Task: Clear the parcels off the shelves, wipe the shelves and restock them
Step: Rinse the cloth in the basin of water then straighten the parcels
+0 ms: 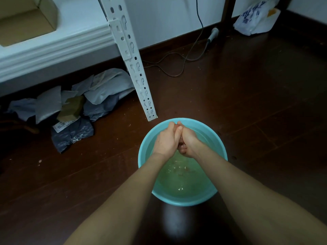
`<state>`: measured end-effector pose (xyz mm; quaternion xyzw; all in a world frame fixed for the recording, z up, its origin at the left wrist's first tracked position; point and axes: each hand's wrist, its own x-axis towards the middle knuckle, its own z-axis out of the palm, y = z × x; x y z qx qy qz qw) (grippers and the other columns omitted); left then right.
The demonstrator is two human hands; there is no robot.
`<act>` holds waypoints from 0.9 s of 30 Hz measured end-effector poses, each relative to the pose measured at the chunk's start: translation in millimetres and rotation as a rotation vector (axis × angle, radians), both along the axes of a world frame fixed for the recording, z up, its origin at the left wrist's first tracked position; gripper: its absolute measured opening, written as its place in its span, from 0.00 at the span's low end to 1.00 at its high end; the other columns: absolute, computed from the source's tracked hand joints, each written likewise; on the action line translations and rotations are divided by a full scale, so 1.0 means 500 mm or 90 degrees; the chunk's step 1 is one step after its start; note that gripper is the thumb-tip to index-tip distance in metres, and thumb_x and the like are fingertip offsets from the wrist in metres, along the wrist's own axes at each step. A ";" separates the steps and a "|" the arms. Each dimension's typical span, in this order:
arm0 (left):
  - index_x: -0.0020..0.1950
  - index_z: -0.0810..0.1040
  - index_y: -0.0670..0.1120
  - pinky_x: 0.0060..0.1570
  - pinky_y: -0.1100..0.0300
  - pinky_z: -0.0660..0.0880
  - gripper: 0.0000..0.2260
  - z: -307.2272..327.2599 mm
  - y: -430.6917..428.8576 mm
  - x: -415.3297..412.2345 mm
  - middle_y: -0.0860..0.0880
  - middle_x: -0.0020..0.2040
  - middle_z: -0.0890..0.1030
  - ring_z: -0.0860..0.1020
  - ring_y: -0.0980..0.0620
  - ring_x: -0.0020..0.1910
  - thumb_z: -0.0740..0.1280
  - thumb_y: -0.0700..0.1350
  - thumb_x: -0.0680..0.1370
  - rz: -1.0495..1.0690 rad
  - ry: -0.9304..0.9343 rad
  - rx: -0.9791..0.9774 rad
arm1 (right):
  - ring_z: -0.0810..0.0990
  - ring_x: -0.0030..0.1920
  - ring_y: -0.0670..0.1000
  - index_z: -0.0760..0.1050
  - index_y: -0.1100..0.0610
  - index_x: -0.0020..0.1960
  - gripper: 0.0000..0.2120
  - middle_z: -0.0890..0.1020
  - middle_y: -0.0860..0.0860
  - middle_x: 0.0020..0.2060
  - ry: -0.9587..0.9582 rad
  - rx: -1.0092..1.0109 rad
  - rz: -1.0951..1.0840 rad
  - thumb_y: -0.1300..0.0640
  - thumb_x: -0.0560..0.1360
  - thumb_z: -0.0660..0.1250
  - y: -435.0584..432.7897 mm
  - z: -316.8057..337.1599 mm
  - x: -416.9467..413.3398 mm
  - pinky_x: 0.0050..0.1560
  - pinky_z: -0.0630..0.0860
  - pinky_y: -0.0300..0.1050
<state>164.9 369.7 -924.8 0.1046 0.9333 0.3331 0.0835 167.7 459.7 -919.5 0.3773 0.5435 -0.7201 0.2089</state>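
Head view: left hand point(165, 141) and right hand point(191, 143) clench together round a small reddish wad point(182, 147), mostly hidden, over the water-filled basin point(141, 156). Parcels point(70, 106) lie heaped on the floor under the shelf point(53, 43), the heap stretching along the wall. The post point(131, 61) stands between heap and basin. Box point(26, 20) on shelf; cable point(177, 65) and bag point(254, 18) beyond.

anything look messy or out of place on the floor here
Yes. The parcels lie in a crumpled, overlapping heap on the floor under the shelf, and a loose cable snakes across the floor by the wall. No spill shows around the basin.
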 end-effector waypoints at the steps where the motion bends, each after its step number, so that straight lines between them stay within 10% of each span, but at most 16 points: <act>1: 0.54 0.71 0.45 0.46 0.49 0.74 0.15 0.001 0.002 0.000 0.43 0.46 0.80 0.77 0.44 0.46 0.52 0.55 0.83 0.001 0.009 -0.002 | 0.58 0.18 0.44 0.64 0.52 0.29 0.21 0.63 0.47 0.20 0.006 0.013 0.002 0.47 0.79 0.59 -0.002 -0.001 0.001 0.19 0.53 0.34; 9: 0.49 0.78 0.44 0.49 0.51 0.72 0.19 -0.030 0.002 -0.007 0.42 0.45 0.79 0.77 0.42 0.48 0.50 0.51 0.83 0.076 -0.103 0.040 | 0.76 0.32 0.55 0.75 0.59 0.37 0.21 0.78 0.57 0.34 0.112 0.374 0.206 0.50 0.81 0.53 -0.001 -0.041 0.009 0.31 0.67 0.40; 16: 0.75 0.60 0.53 0.63 0.44 0.71 0.22 -0.123 -0.053 0.022 0.44 0.73 0.60 0.68 0.40 0.67 0.59 0.45 0.81 -0.115 -0.227 -0.385 | 0.70 0.66 0.63 0.61 0.46 0.73 0.19 0.60 0.60 0.73 -0.010 0.620 0.622 0.51 0.82 0.55 0.071 -0.144 0.073 0.66 0.69 0.59; 18: 0.78 0.52 0.57 0.67 0.42 0.67 0.30 -0.157 -0.051 0.041 0.48 0.78 0.52 0.59 0.41 0.73 0.61 0.41 0.80 -0.232 -0.256 -0.415 | 0.68 0.68 0.63 0.59 0.45 0.76 0.27 0.59 0.59 0.74 -0.024 0.604 0.727 0.53 0.79 0.62 0.058 -0.156 0.081 0.68 0.67 0.57; 27: 0.57 0.78 0.43 0.56 0.50 0.74 0.11 -0.155 -0.050 0.024 0.42 0.61 0.76 0.76 0.44 0.54 0.62 0.43 0.78 -0.242 -0.289 -0.385 | 0.79 0.57 0.56 0.77 0.54 0.61 0.15 0.79 0.55 0.58 -0.053 0.630 0.689 0.53 0.75 0.67 0.047 -0.161 0.073 0.53 0.75 0.47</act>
